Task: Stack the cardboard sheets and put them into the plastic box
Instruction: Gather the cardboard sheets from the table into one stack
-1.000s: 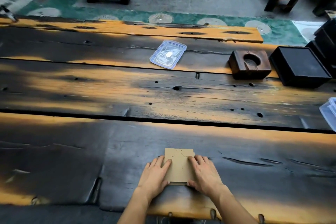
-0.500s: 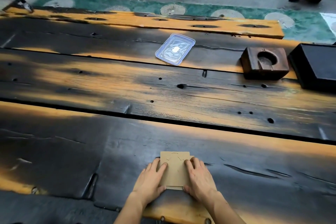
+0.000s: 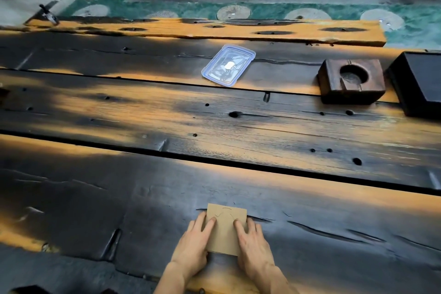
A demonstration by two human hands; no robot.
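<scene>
A small stack of tan cardboard sheets (image 3: 225, 229) lies flat on the dark wooden table near its front edge. My left hand (image 3: 194, 243) presses against the stack's left side, fingers resting on top. My right hand (image 3: 251, 244) holds the right side the same way. Cut lines show on the top sheet. A clear plastic lid with a blue rim (image 3: 228, 64) lies flat far back on the table, well away from both hands. The plastic box itself is out of view.
A dark wooden block with a round hollow (image 3: 350, 83) sits at the back right, next to a black square box (image 3: 420, 83). A raised plank (image 3: 205, 30) runs along the table's far edge. Wooden benches stand on the floor beyond.
The camera has tilted and shifted left, so the plastic box at the right edge has left the view. Both hands squared the stack, which now looks neater.
</scene>
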